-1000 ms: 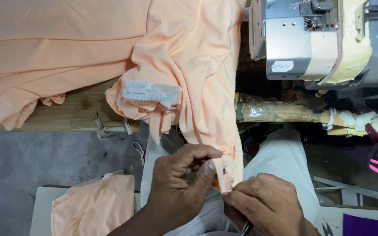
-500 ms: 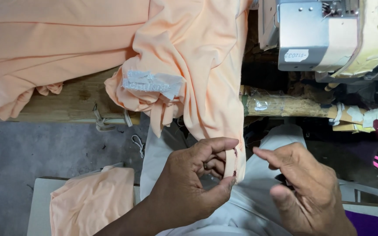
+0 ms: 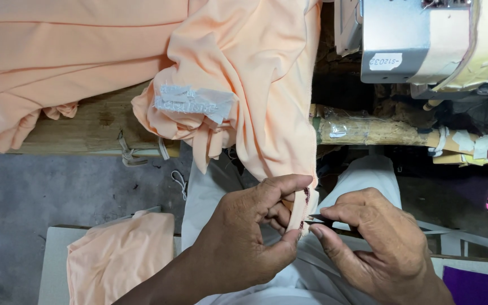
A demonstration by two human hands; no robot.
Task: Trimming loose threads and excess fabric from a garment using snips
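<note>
left hand (image 3: 244, 237) pinching soft peach knit fabric (image 3: 266, 101) edge, right hand (image 3: 377, 243) closed on thin dark snips (image 3: 318, 219)

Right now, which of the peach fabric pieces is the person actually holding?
The peach knit garment hanging off the wooden table edge: the left hand pinches its lower hem. The folded peach piece at lower left and the spread peach fabric lie untouched.
</note>
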